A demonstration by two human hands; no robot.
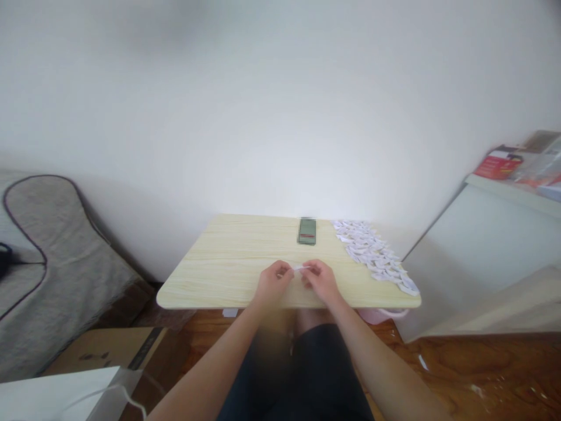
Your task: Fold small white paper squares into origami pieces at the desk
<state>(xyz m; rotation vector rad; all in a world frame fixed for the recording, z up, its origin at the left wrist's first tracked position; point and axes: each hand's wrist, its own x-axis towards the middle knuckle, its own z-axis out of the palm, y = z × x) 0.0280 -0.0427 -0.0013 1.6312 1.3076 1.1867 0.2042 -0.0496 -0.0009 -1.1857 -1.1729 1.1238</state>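
Observation:
Between my hands, over the front part of the table (219, 263), is a small folded strip of white paper (298, 268). My left hand (275, 278) pinches its left end, fingers closed. The right end is pinched by my right hand (321, 279), thumb and fingers together. My fingers cover both ends, so its full shape is hidden. On the table's right side lies a spread of several folded white paper pieces (372, 251), close to my right hand. A dark phone-like device (307, 231) with a blurred screen lies beyond my hands.
A white wall (280, 117) rises behind the table. To the left are a grey sofa (79, 251) and a cardboard box (105, 348). A white cabinet (491, 257) stands to the right with a red box (497, 165) on top. Paper scraps (423, 362) lie on the wooden floor.

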